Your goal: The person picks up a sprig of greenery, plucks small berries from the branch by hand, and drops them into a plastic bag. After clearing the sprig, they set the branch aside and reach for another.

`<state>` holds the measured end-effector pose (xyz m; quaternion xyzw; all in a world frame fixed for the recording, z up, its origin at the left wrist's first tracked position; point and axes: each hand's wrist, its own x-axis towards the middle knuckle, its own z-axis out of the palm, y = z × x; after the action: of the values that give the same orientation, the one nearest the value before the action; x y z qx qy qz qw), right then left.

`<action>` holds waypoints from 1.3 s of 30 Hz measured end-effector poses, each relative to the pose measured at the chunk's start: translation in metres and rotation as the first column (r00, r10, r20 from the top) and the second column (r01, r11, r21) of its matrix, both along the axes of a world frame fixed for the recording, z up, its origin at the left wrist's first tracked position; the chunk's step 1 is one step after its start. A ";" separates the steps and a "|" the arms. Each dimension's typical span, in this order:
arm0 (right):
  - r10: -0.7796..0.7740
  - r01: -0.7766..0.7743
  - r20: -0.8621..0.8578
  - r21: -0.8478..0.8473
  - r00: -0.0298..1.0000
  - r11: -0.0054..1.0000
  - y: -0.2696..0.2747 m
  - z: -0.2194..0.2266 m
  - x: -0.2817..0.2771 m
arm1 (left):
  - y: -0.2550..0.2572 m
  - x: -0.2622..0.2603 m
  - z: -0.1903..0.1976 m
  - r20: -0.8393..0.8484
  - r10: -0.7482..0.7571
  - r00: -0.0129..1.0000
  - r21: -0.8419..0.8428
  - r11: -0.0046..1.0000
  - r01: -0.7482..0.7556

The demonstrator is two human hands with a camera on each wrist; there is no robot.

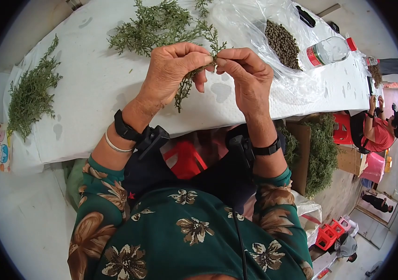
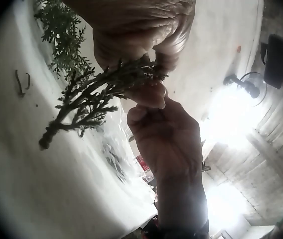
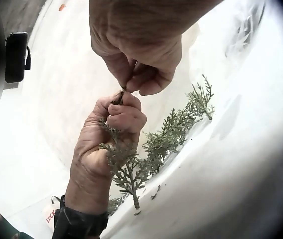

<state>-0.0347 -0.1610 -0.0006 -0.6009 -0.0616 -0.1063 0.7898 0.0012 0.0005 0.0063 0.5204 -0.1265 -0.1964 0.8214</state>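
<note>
Person at a white-covered table (image 1: 96, 88), both hands raised just above it, working a green sprig (image 1: 187, 81) between them.

Sprig: a flat, feathery cutting with scale-like leaves on a thin woody stem. Looks very light and springy; fronds soft, and the tips would likely snap or shed if pinched hard. The stem seems the firm part, so that is the sensible place to hold it, with the tips left free for picking.

Left hand (image 1: 171, 74): fingers curled, thumb and forefinger closed on the sprig near its upper end, the rest of the sprig hanging below the palm toward the table. Seen from the right wrist, the fronds pass through the curled fingers (image 3: 124, 117) and the cut stem end points down.

Right hand (image 1: 248, 77): fingertips drawn together in a tight pinch at the sprig's tip, right against the left hand's thumb. Other fingers loosely bent.

Around them: a loose pile of the same greenery (image 1: 157, 23) further up the table, a smaller heap (image 1: 31, 95) at the left end, a clear plastic bag (image 1: 273, 56) holding small dark round seeds (image 1: 283, 44), and a plastic bottle (image 1: 329, 50) lying on its side beside it.
</note>
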 end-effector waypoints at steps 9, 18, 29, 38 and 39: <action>-0.009 0.009 0.002 -0.040 1.000 0.999 0.006 0.000 0.000 | 0.003 0.003 -0.004 0.001 0.019 1.000 0.024 1.000 -0.019; 0.015 -0.014 -0.008 0.065 1.000 0.998 0.007 -0.003 0.002 | 0.002 0.004 0.000 -0.032 0.065 0.997 -0.070 0.995 -0.067; 0.037 -0.033 -0.029 0.110 0.999 0.993 0.004 -0.004 0.003 | 0.002 0.003 0.000 0.011 0.057 0.998 -0.034 0.998 -0.057; 0.074 -0.069 -0.030 0.137 0.997 0.988 0.004 -0.004 0.003 | 0.002 0.002 -0.001 0.043 0.072 0.996 -0.030 0.997 -0.071; 0.080 -0.074 -0.036 0.147 0.996 0.986 0.004 -0.004 0.003 | 0.002 0.002 -0.001 0.046 0.070 0.996 -0.033 0.997 -0.069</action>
<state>-0.0319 -0.1566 -0.0050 -0.5412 -0.0604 -0.0674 0.8360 0.0028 0.0027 0.0048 0.5161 -0.1306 -0.1535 0.8325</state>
